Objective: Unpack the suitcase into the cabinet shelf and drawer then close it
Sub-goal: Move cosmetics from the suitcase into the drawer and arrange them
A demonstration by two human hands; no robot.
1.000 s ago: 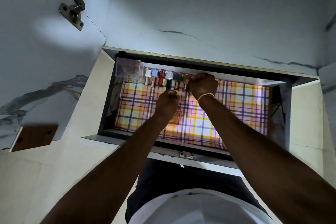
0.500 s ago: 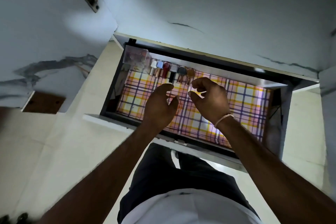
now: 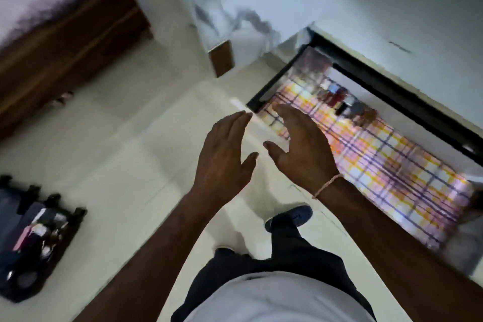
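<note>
The cabinet drawer (image 3: 407, 180) stands pulled out at the right, lined with checked paper. A row of small bottles (image 3: 345, 104) and a clear box (image 3: 313, 65) stand along its back left. The open suitcase (image 3: 34, 238) lies on the floor at the lower left, with small items still in it. My left hand (image 3: 224, 154) and my right hand (image 3: 300, 149) hover side by side over the floor by the drawer's left corner. Both have straight fingers and hold nothing.
A wooden bed frame (image 3: 65, 34) with a pale cover stands at the upper left. The open cabinet door (image 3: 222, 13) hangs left of the drawer. Pale floor tiles (image 3: 117, 165) lie between suitcase and cabinet. My shoe (image 3: 292, 217) shows below my hands.
Both hands have left the bottles and come out of the drawer, fingers now straight. The view has swung left, bringing the suitcase and bed into sight.
</note>
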